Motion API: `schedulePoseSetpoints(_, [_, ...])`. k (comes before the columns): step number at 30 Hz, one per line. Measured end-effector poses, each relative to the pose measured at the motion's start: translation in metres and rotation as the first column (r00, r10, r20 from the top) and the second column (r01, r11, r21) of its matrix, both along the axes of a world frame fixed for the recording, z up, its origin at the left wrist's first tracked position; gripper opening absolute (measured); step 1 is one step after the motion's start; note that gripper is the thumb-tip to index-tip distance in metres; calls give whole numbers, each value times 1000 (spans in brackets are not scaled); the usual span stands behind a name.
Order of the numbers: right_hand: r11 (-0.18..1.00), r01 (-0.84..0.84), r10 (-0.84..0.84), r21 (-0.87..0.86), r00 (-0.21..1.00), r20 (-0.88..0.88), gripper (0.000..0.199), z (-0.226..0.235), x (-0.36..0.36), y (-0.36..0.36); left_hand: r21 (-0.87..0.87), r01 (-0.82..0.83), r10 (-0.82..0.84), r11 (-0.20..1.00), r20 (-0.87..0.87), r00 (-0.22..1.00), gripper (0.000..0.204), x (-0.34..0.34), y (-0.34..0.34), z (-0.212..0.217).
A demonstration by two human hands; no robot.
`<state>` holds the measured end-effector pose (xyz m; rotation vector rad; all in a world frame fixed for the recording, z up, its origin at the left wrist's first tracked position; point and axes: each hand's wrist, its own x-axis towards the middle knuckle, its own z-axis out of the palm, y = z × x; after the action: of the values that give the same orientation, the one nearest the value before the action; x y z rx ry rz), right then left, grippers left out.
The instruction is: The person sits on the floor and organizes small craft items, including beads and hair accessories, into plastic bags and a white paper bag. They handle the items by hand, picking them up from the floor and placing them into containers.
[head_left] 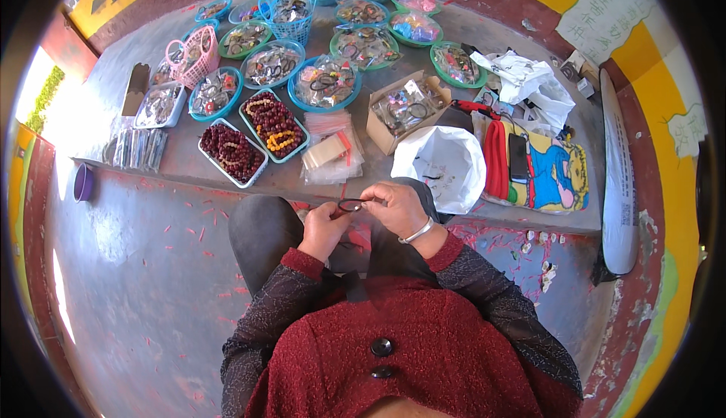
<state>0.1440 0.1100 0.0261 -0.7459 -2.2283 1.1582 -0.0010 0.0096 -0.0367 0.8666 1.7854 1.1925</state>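
Above my lap, my left hand (pixel 324 230) and my right hand (pixel 402 211) pinch a small dark cord bracelet (pixel 349 201) between them. It forms a loop, and a small shiny bit shows near the right fingertips; its details are too small to make out. A silver bangle (pixel 417 231) sits on my right wrist. Just beyond my hands lie flat clear plastic bags (pixel 329 153) on the raised grey ledge. To the right of them stands a white bag-lined container (pixel 431 142), with a few small items at its bottom.
Two trays of beads (pixel 274 124) (pixel 232 153) lie at the ledge's left front. Behind stand several basins (pixel 325 106) of bagged trinkets and a cardboard box (pixel 376 125). A phone (pixel 518 158) rests on a colourful cloth (pixel 553 180) at right. Red scraps litter the floor (pixel 166 267).
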Motion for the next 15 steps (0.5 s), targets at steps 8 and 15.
schedulePoseSetpoints(8, [987,-34,25,159,998,59,11,1,-1,-4,-11,61,-62,998,-137,989,22,5,0,23])
schedulePoseSetpoints(15, [950,-71,39,305,993,111,10,-5,-1,1,43,119,-96,992,-352,931,23,8,-1,33])
